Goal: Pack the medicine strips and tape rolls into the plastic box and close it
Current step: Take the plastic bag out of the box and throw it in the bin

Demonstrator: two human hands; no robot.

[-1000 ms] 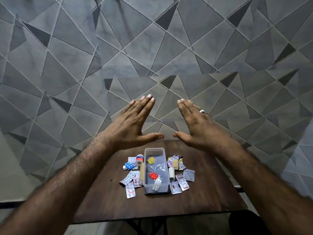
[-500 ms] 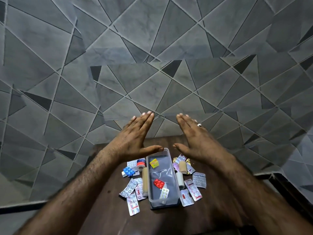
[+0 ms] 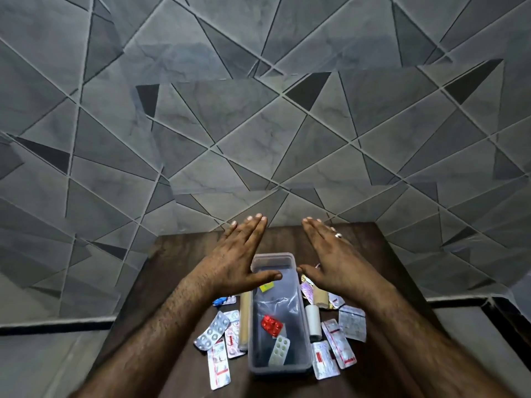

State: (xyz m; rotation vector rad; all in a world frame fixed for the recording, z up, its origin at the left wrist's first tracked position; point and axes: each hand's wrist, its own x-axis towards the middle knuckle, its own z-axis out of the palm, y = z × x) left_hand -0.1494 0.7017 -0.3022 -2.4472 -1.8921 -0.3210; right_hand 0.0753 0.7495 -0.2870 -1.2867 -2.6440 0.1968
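Two hands, both empty: left hand (image 3: 235, 262) and right hand (image 3: 333, 262) held flat, palms down, fingers straight and together, thumbs out, over the far end of the plastic box (image 3: 280, 369). I cannot tell whether the thumbs touch it.

Plastic box: on the table (image 3: 178, 268), open-topped, long axis running from me toward the wall, a short end nearest me. No lid that I can pick out.

Inside the box: yellow strip (image 3: 266, 286) far, red strip (image 3: 271, 325) middle, pale strip (image 3: 279, 350) near.

Left of the box: long tan roll (image 3: 244, 320) just beside its wall and parallel to it; loose strips (image 3: 212, 331) beyond.

Right of the box: white roll (image 3: 313, 318), short tan roll (image 3: 319, 297), more strips (image 3: 338, 343).

Step, as I judge it: packing barely begun. The next move calls for a hand to come down beside the box and pinch one item. The flat foils will want lifting by an edge.
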